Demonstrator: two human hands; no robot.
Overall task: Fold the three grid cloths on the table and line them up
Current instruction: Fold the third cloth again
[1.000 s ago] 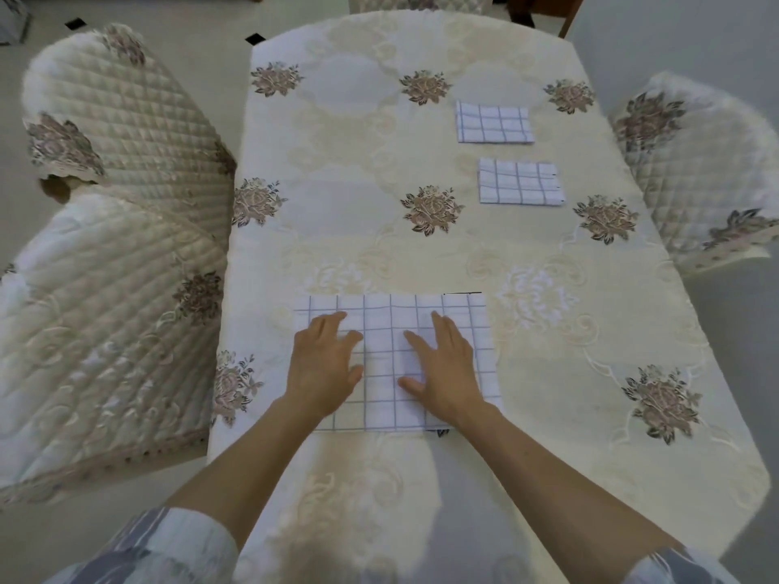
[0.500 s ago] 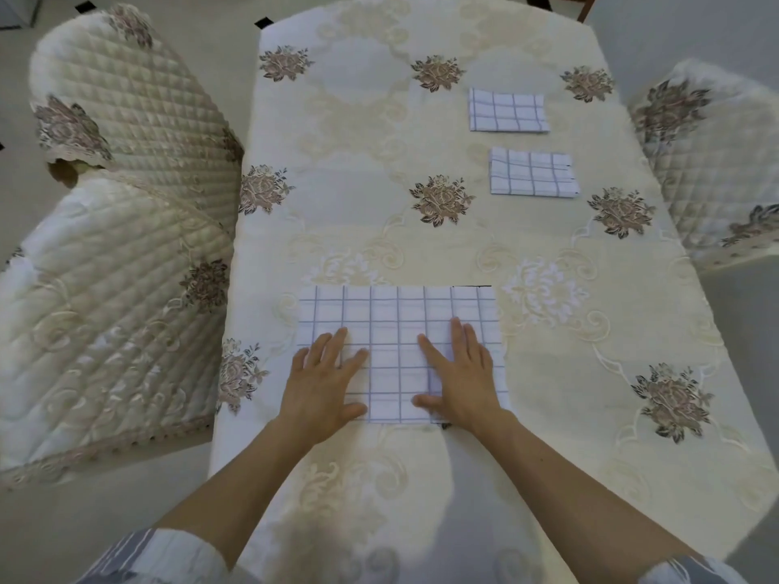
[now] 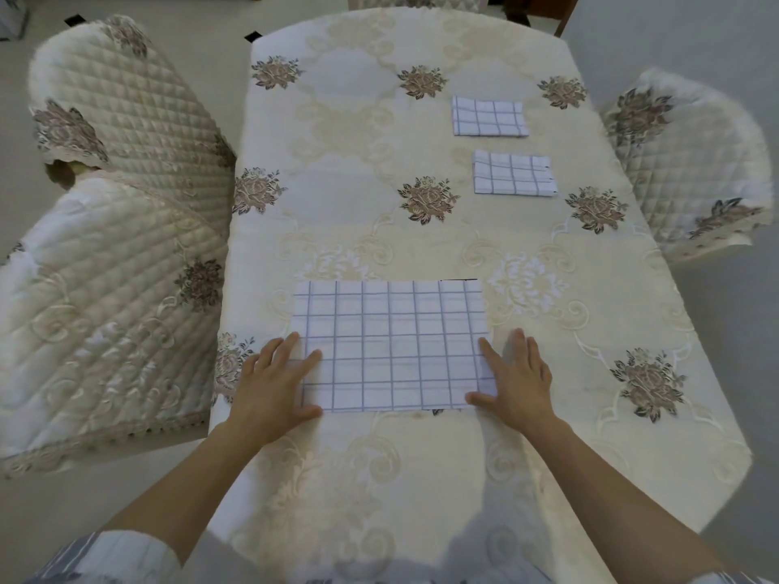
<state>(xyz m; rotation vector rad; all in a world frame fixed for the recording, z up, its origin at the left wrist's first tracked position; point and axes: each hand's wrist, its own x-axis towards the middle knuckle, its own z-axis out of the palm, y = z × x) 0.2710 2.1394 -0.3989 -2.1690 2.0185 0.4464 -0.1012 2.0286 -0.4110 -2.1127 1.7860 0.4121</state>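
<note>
Grid cloth [image 3: 390, 345] flat near table edge; left hand [image 3: 274, 385], right hand [image 3: 516, 381] pressing its side edges, fingers straight. Farther folded cloth [image 3: 489, 118], nearer folded cloth [image 3: 512, 174] lined up right on floral tablecloth [image 3: 358, 183]; quilted chair [image 3: 683, 162] beside.

Seeing big grid cloth [image 3: 390, 343] flat on table [image 3: 358, 196] at 6 o'clock. Pinned at its 8 o'clock corner by left hand [image 3: 274, 383] and at its 4 o'clock corner by right hand [image 3: 516, 379], fingers straight, palms down. Up at 1 o'clock: far folded cloth [image 3: 489, 117] and near folded cloth [image 3: 512, 173], roughly in line, apart. Flanked by near quilted chair [image 3: 97, 322] at 9 o'clock, far quilted chair [image 3: 122, 120] at 10, right quilted chair [image 3: 683, 162] at 2.
</note>
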